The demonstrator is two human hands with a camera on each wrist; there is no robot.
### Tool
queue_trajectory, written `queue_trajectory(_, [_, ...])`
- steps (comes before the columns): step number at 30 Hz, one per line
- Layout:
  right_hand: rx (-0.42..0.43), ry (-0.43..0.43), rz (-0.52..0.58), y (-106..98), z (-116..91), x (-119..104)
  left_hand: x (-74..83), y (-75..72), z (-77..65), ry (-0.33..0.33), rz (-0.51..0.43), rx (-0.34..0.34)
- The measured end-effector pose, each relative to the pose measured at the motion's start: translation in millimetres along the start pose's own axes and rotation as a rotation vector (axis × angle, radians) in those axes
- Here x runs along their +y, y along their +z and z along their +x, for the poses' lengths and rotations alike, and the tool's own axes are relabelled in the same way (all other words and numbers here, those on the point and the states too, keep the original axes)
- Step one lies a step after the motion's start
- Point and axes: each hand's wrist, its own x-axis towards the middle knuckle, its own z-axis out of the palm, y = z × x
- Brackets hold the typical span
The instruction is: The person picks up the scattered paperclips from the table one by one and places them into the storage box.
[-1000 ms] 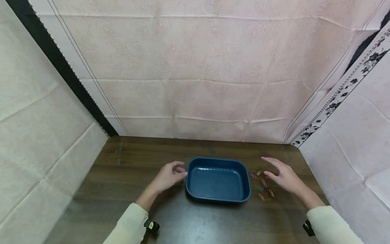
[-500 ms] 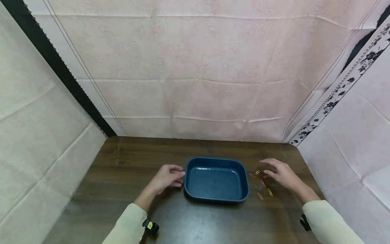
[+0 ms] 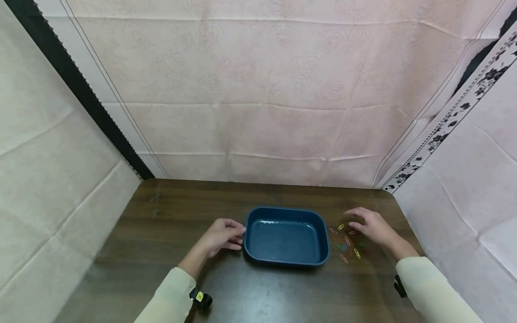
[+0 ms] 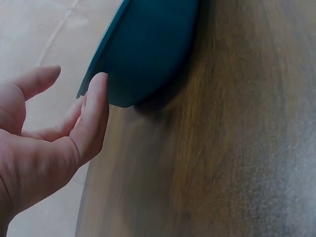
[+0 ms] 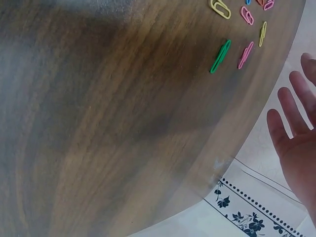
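A dark blue rectangular tray (image 3: 287,240) sits on the wooden table. My left hand (image 3: 223,237) is at its left side, fingers slightly bent; in the left wrist view, the hand (image 4: 49,143) has thumb and fingers spread, with a fingertip close to the rim of the tray (image 4: 153,44). Whether it touches cannot be told. To the right of the tray several coloured paper clips lie loose, among them a yellow paper clip (image 3: 357,253) and a pink one. My right hand (image 3: 375,229) hovers beside and above them, holding nothing. The right wrist view shows its fingers (image 5: 290,113) loosely extended, away from the green paper clip (image 5: 220,57).
The brown table (image 3: 186,202) has rounded far corners. Pale cloth hangs (image 3: 258,89) behind it, with more cloth on the left and right. A dark strip runs along the left cloth, and a floral border (image 3: 440,134) runs along the right one.
My right forearm has shifted slightly left while its hand stays over the clips. The left hand's fingers have drawn a little lower beside the tray. Clips and tray look unmoved on the table.
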Motion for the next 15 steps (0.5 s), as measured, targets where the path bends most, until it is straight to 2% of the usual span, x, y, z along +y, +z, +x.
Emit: queue_trajectory(15, [-0.064,0.040,0.033,8.0,4.9,8.4,-2.1,5.4,-0.5,-0.024,0.004,0.021])
